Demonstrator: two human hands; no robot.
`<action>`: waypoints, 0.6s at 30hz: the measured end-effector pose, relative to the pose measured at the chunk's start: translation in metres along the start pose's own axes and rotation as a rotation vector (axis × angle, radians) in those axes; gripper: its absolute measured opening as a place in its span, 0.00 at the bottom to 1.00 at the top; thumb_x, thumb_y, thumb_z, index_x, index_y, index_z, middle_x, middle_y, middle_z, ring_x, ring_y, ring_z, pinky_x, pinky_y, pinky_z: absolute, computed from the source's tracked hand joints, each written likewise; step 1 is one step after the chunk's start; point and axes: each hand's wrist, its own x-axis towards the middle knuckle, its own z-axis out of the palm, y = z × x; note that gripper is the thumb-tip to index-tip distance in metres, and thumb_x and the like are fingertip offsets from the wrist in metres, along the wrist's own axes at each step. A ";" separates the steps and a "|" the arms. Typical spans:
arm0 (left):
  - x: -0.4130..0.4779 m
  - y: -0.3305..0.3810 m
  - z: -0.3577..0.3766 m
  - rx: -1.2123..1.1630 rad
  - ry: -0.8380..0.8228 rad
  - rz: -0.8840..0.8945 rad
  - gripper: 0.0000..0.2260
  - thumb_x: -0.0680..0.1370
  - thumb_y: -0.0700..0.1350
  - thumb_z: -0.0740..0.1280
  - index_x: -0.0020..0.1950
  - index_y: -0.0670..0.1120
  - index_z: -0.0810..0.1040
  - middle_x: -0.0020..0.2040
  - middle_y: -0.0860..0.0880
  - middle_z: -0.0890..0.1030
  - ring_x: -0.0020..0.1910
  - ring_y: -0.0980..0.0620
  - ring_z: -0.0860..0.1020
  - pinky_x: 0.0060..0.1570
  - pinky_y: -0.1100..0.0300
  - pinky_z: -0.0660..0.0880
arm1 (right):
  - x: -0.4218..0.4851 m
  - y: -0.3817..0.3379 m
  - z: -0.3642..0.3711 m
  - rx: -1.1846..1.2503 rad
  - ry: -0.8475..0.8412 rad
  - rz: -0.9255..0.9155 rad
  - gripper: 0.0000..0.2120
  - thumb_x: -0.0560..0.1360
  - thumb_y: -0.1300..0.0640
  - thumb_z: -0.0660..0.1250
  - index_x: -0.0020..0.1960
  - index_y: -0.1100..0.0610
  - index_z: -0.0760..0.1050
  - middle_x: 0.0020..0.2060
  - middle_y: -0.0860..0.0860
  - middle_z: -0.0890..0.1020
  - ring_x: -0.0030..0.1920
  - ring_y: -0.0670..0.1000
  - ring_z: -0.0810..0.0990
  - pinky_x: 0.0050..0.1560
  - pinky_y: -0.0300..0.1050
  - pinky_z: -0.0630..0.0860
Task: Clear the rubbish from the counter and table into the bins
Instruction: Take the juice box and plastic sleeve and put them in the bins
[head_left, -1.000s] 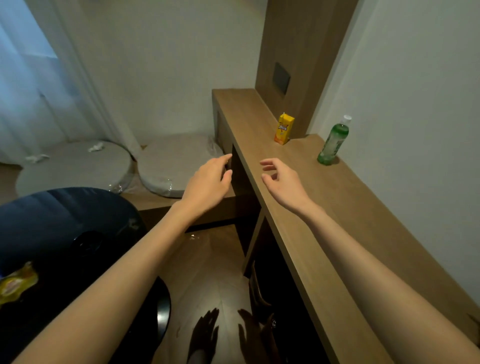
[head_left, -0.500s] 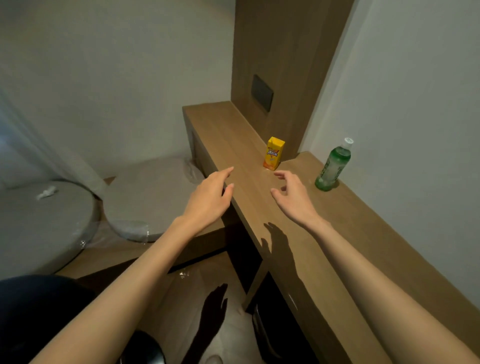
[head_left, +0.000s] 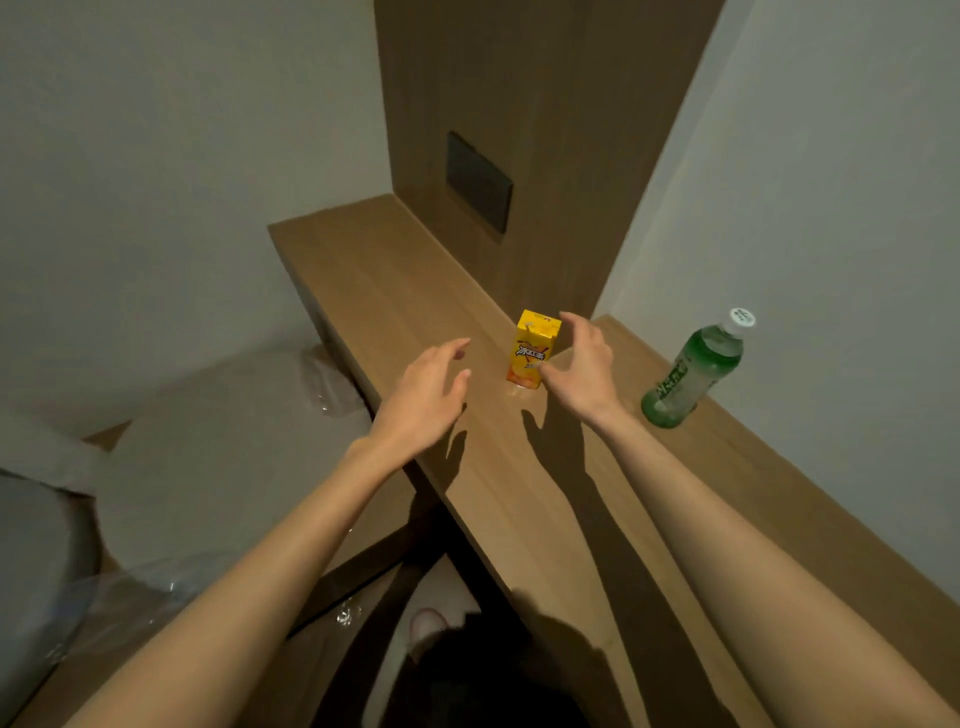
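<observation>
Head view, L to R: a round cushion in plastic wrap (head_left: 223, 441) lies low at the far left, beside the worktop (head_left: 374, 280) and not on it; the left hand (head_left: 426, 395) hovers over the front edge of the worktop, fingers straight and relaxed, holding nothing; just to the right of it stands the yellow drink carton (head_left: 535, 348), upright, long axis vertical, printed face toward the camera, near the foot of the wood wall panel (head_left: 545, 156); the right hand (head_left: 582, 374) is at the carton's right side, fingers spread and curved, thumb low by the front corner, forefinger by the top edge; it is opened, not yet closed around the carton, and whether the thumb touches I cannot tell; further right, well apart, the green bottle (head_left: 693, 374) w/ white cap stands on its base near the wall.

The relation that matters: the carton lies between the two hands but much nearer the right one, approx. inside its span; so I judge the right hand takes it, w/ a pinch across the narrow sides, then lifts straight up; no bin is in view.
</observation>
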 end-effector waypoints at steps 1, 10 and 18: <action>0.014 -0.006 0.004 -0.010 -0.013 -0.003 0.20 0.81 0.47 0.59 0.73 0.48 0.64 0.68 0.50 0.72 0.65 0.53 0.71 0.65 0.56 0.69 | 0.014 0.004 0.007 -0.018 -0.003 0.003 0.33 0.72 0.60 0.71 0.73 0.55 0.61 0.71 0.55 0.65 0.70 0.56 0.62 0.70 0.49 0.62; 0.097 -0.056 0.002 -0.068 -0.108 -0.093 0.20 0.81 0.46 0.58 0.73 0.48 0.62 0.70 0.49 0.69 0.67 0.53 0.70 0.65 0.58 0.67 | 0.088 0.027 0.048 -0.035 -0.137 0.049 0.24 0.75 0.59 0.68 0.68 0.52 0.65 0.61 0.57 0.71 0.61 0.57 0.72 0.63 0.53 0.71; 0.125 -0.137 -0.032 -0.139 -0.004 -0.345 0.18 0.81 0.43 0.56 0.71 0.48 0.66 0.65 0.48 0.73 0.62 0.50 0.73 0.64 0.51 0.70 | 0.113 -0.048 0.085 0.222 -0.200 -0.057 0.19 0.73 0.48 0.70 0.59 0.44 0.65 0.55 0.51 0.77 0.54 0.50 0.79 0.51 0.51 0.80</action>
